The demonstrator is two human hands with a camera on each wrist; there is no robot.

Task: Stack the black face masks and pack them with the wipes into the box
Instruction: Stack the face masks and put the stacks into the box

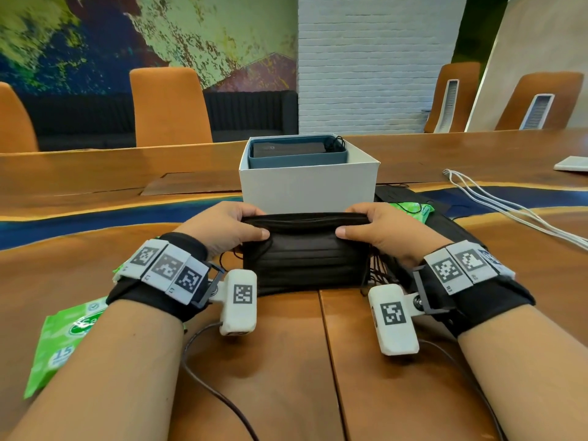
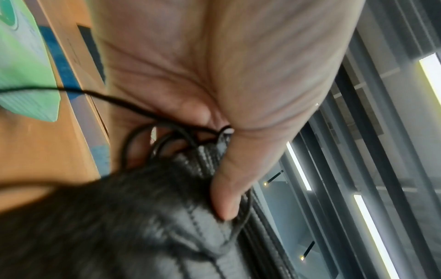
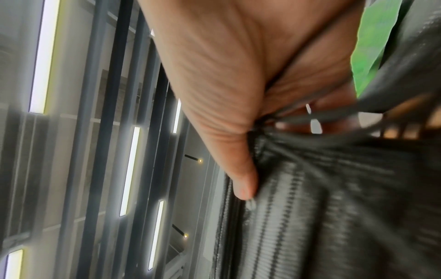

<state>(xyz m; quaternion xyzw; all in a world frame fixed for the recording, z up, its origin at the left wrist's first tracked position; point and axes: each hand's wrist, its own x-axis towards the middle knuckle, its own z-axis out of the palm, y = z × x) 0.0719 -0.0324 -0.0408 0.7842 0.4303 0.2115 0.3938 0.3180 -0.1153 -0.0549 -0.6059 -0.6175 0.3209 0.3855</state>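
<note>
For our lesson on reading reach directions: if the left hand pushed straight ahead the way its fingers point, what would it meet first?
Most likely the near wall of the white box. The left hand holds the stack of black masks just before that wall; depth is unclear, but nothing shows between them.

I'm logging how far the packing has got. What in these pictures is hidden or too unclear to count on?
- How many black masks the left hand and right hand grip: layers merge in head view, blurred in both wrist views.
- White box contents: near wall hides all below the blue tray.
- Left wipes pack: forearm covers it.
- Right wipes pack: hand and box hide most.
</note>
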